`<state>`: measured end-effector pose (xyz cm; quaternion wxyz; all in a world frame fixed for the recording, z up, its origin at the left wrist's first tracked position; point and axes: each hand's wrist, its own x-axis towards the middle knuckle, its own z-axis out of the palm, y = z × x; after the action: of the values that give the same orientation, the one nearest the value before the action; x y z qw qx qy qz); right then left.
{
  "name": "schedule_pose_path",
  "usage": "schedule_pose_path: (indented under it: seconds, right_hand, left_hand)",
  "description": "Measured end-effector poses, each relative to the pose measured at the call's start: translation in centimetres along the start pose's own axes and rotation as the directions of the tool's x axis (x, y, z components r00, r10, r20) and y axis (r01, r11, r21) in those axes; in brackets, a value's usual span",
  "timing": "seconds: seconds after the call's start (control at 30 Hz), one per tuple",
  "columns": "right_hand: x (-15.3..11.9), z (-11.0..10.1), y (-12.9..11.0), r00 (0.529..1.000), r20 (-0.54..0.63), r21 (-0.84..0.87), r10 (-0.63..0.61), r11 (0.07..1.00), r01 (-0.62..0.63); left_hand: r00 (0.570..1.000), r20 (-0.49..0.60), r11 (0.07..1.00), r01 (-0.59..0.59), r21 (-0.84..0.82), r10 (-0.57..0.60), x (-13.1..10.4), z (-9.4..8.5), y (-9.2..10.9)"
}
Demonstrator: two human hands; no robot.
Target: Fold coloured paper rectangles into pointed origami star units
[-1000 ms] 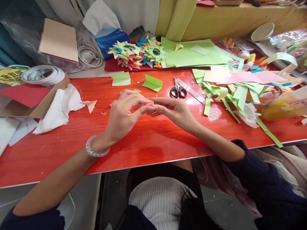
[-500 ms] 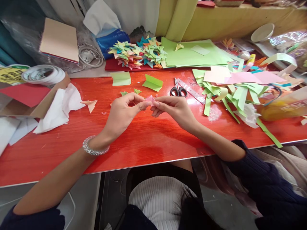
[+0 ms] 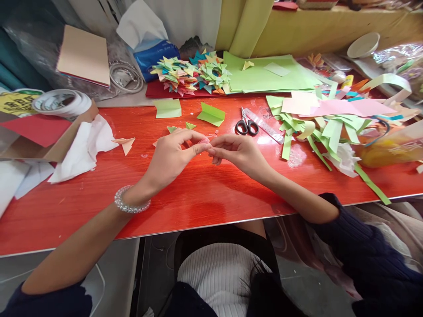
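Note:
Between the fingertips of both hands is a small folded piece of pink paper (image 3: pixel 205 141), mostly covered by the thumbs. My left hand (image 3: pixel 173 154) pinches it from the left, a clear beaded bracelet on the wrist. From the right, my right hand (image 3: pixel 236 149) closes thumb and forefinger at its edge, tips touching the left hand's. Just beyond the fingers lie small folded green paper pieces (image 3: pixel 191 126). Farther back are a creased green paper (image 3: pixel 211 114) and a pale green square (image 3: pixel 168 108). Black-handled scissors (image 3: pixel 246 127) rest beside a clear ruler (image 3: pixel 264 125).
Folded-paper star clusters (image 3: pixel 175 75) and green sheets (image 3: pixel 264 81) sit at the back. Green paper strips (image 3: pixel 330 130) and a pink strip (image 3: pixel 357 107) are heaped at right. A cardboard box (image 3: pixel 56 152), tape rolls (image 3: pixel 62 103) and white tissue (image 3: pixel 79 149) stand left.
My fingertips have closed tighter over the pink paper, and its raised folded point, seen before, is now largely hidden. Both hands stay in nearly the same place.

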<state>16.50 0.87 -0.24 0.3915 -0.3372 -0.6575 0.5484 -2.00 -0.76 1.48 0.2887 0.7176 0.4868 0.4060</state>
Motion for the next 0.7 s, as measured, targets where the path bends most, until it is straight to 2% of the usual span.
schedule_pose_path:
  seconds: [0.1, 0.2, 0.47, 0.53, 0.7]
  right_hand:
    - [-0.05, 0.03, 0.05, 0.998, 0.044, -0.023, 0.033, 0.999, -0.032]
    - [-0.20, 0.02, 0.10, 0.998, 0.053, -0.079, 0.014, 0.997, -0.010]
    - [-0.39, -0.06, -0.18, 0.991, 0.107, -0.324, -0.080, 0.939, 0.111]
    - [-0.38, -0.04, -0.23, 0.989, 0.113, -0.335, -0.091, 0.934, 0.124]
    - [-0.46, -0.10, -0.34, 0.990, 0.119, -0.277, -0.073, 0.955, 0.104]
  left_hand:
    - [1.000, -0.027, 1.000, 0.001, -0.012, -0.001, -0.22, 0.24, -0.18]
    - [1.000, -0.018, 0.999, 0.017, -0.048, -0.018, -0.33, 0.38, -0.17]
    - [0.990, 0.099, 0.973, 0.115, -0.200, -0.096, -0.07, 0.27, 0.44]
    - [0.990, 0.101, 0.969, 0.118, -0.219, -0.098, -0.19, 0.45, 0.26]
    - [0.994, 0.029, 0.953, 0.111, -0.282, -0.107, -0.33, 0.85, -0.36]
